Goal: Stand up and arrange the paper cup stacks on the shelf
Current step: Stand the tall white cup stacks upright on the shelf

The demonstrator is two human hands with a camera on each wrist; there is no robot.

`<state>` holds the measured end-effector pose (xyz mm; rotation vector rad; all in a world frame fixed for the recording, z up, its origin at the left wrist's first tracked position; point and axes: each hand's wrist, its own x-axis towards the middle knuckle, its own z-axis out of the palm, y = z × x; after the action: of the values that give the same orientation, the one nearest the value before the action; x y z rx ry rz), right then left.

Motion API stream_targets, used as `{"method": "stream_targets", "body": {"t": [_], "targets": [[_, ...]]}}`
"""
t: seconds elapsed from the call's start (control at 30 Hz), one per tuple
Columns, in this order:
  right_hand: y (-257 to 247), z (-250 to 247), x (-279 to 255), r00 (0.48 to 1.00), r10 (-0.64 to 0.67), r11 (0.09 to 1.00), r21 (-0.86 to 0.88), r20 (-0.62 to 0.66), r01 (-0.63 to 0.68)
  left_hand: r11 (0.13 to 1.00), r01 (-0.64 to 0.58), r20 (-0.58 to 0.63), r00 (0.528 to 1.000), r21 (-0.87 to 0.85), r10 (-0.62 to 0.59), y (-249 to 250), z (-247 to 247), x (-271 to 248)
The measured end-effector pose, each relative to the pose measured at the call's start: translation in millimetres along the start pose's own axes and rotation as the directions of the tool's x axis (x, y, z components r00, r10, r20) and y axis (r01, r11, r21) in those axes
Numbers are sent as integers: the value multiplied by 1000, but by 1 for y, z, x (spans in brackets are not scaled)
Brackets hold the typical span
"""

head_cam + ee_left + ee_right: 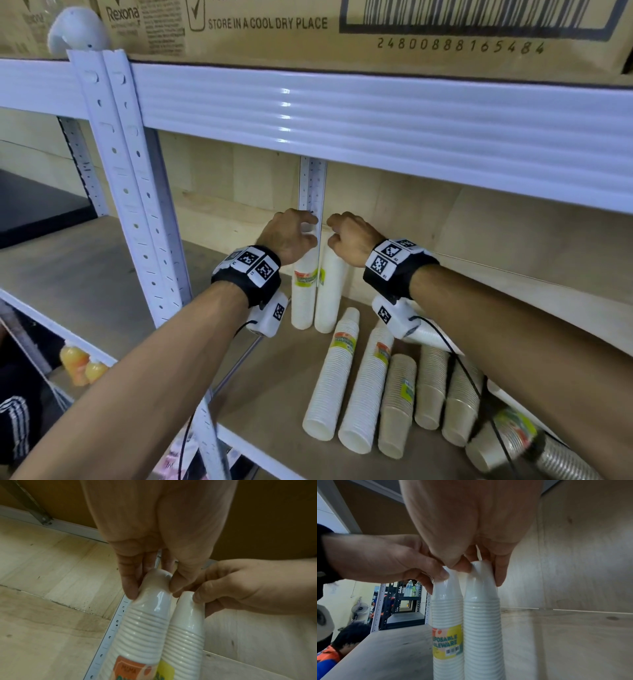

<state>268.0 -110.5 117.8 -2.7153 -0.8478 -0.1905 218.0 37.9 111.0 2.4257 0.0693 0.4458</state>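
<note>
A: Where are the hands?

B: Both sit at the back of the shelf [239,404], each on top of 1 upright cup stack. The left hand [287,236] pinches the cap of the left stack [303,294], thumb on one side and fingers [129,588] on the other. The right hand [352,240] curls around the top of the right stack [330,294] the same way.

A: How do those 2 stand?

B: Long axes vertical, bases on the shelf board, sides touching, just in front of the rear upright post [312,185]. Each stack hangs straight below its own fingers, so letting go means lifting the hand upward.

A: And the rest?

B: At least 6 more stacks lie on their sides toward the front right, long axes running roughly front to back. 2 white ones [332,373] lie nearest, then 3 brown ones [399,404], then another wrapped one [503,442] at the shelf's edge. They sit under the right forearm, so I judge the right hand nearer to them.

A: Anything holding anything else?

B: Each stack sits in a clear printed sleeve. A cardboard box [308,31] rests on the shelf above; its contents are hidden.
</note>
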Motion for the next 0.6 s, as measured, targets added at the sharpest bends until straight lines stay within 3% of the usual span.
{"method": "stream_targets", "body": {"t": [0.17, 0.47, 0.6], "targets": [[6, 0, 6, 999, 42, 999, 28, -29, -42, 1000, -2, 25, 1000, 17, 2, 0, 5, 14], [9, -1, 10, 1000, 6, 988, 156, 0, -6, 1000, -7, 31, 999, 2, 7, -8, 10, 26], [9, -3, 10, 998, 62, 971, 234, -16, -56, 1000, 10, 7, 1000, -6, -9, -9, 10, 28]]}}
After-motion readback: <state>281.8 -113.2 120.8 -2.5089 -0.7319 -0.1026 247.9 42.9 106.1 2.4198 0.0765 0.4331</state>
